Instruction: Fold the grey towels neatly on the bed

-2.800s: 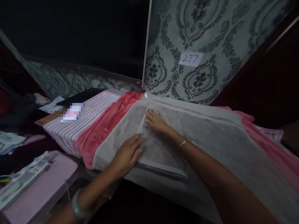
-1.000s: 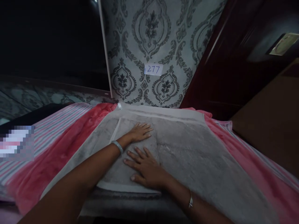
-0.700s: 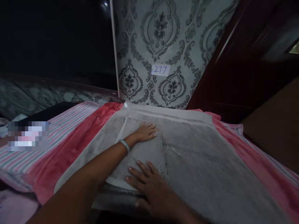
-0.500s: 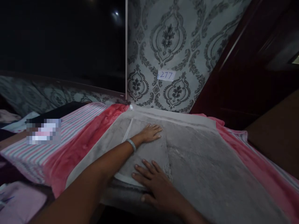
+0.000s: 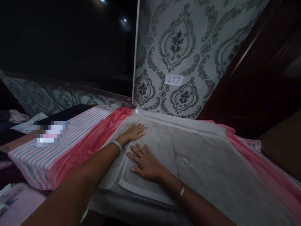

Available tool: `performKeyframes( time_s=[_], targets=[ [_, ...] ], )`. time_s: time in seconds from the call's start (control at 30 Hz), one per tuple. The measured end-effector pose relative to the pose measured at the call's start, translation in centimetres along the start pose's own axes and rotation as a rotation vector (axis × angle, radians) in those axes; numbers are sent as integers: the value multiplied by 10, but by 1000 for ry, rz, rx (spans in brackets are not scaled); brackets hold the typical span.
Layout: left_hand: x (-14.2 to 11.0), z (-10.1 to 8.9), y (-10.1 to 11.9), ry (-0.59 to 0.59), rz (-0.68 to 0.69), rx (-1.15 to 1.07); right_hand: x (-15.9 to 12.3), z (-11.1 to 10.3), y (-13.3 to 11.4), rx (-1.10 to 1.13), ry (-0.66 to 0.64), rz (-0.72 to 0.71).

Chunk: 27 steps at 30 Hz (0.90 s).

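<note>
A folded grey cloth [image 5: 155, 185], plush like a towel, lies on a larger spread grey cloth [image 5: 211, 163] with a pale border. Flat on the far left corner of the folded cloth rests my left hand [image 5: 136, 131], fingers stretched out, a bracelet at the wrist. Closer to me, my right hand [image 5: 144, 161] presses on the folded cloth with its fingers spread, and a thin bracelet circles that wrist too. Neither hand grips anything.
A red plush and striped blanket [image 5: 70, 138] lies under the grey cloth and shows on both sides. Behind stand a dark television [image 5: 70, 47] and a patterned wall with a paper marked 277 [image 5: 174, 80]. A pink cloth [image 5: 25, 204] lies at lower left.
Both hands have slid left over the folded cloth, the right one also farther away from me. My view has shifted slightly left.
</note>
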State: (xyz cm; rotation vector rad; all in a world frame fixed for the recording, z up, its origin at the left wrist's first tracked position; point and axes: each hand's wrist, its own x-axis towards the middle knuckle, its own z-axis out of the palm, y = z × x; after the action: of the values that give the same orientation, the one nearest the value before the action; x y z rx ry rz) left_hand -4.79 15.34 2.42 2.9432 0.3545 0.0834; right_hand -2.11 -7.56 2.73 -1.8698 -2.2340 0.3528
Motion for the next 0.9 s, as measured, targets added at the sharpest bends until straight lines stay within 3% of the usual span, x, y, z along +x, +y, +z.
performKeyframes(
  time_s=[0.2, 0.4, 0.6, 0.77, 0.9],
  targets=[
    [4, 17, -7, 50, 3, 0, -24, 6, -21, 112, -38, -89],
    [4, 14, -7, 52, 5, 0, -46, 4, -52, 223, -99, -170],
    [3, 9, -1, 35, -11, 23, -57, 4, -70, 392, -82, -139],
    [2, -11, 13, -44, -81, 71, -69, 2, -48, 484, 20, -81],
    [-21, -23, 42, 5, -127, 106, -71, -12, -2, 334, 218, 172]
  ],
)
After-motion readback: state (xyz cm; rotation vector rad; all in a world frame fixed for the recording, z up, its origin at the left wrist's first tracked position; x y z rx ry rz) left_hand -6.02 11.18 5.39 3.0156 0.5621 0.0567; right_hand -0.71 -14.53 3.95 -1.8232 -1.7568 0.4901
